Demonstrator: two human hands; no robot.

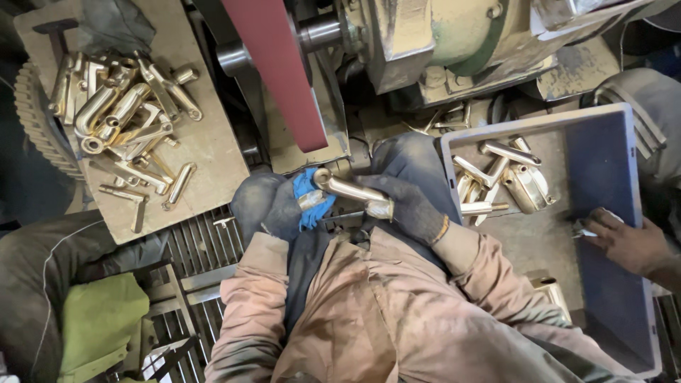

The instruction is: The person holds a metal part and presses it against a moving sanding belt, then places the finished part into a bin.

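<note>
Both my hands wear dark gloves and hold one curved brass faucet spout [349, 189] just below the red sanding belt [280, 71]. My left hand [268, 206] grips the spout's left end with a blue rag wrapped around it. My right hand [408, 202] clasps the spout's right end. The spout lies roughly level, its bent end pointing up toward the belt.
A board [213, 152] at the left carries several brass faucet parts [128, 117]. A blue plastic crate [603, 177] at the right holds more brass parts [500, 181]; another person's bare hand [628, 241] rests on its rim. The grinder's motor housing [440, 35] sits behind the belt.
</note>
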